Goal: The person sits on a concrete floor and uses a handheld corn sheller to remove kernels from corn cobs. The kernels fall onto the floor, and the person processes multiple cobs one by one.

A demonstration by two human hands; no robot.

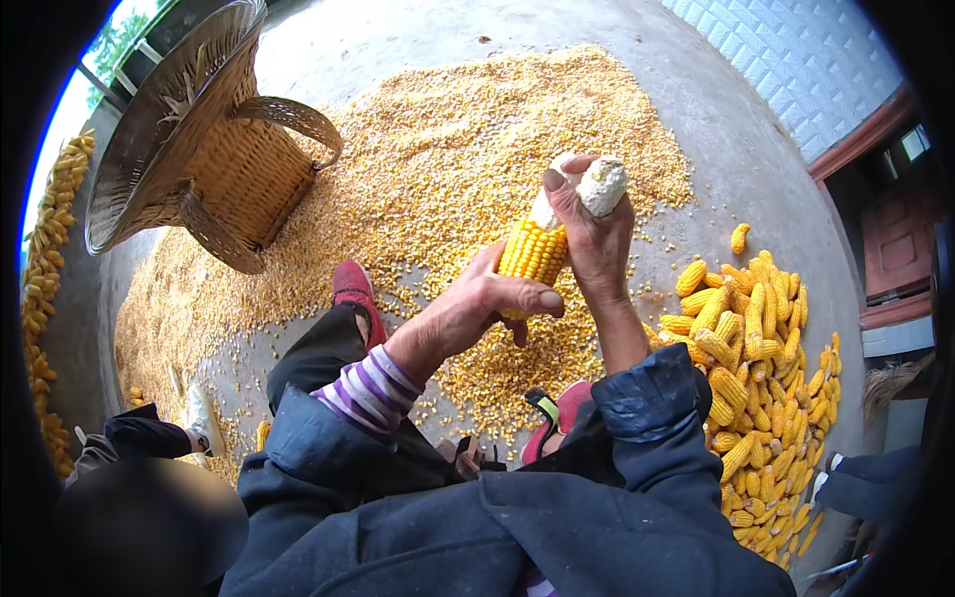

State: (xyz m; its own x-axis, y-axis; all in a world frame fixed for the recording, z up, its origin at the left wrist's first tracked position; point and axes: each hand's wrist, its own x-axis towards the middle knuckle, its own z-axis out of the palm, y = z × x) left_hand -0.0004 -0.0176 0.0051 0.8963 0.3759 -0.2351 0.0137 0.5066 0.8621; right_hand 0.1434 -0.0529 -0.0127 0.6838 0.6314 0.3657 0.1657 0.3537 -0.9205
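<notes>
As your left hand (487, 296) wraps the lower part of a yellow ear of corn (534, 254) at the centre of the frame, its thumb lies across the near side of the ear; the ear stands tilted, with rows of yellow kernels below and a bare white stretch above. Your right hand (597, 239), just above and to the right, is curled around a bare white cob (603, 186), whose blunt end points up toward you; its thumb presses near the ear's bare top, though you cannot tell exactly where the cob and ear touch.

Beneath your hands, loose kernels (477, 129) spread from the middle of the frame to the upper centre and far left; a wicker basket (234, 179) with a flared rim and two looped handles sits among them at upper left; a heap of yellow ears (766, 398) fills the right side. Your red shoes (569, 406) show below and left of your hands; a striped cuff (370, 390) circles your left wrist; more ears (45, 289) hang in a column along the left edge.
</notes>
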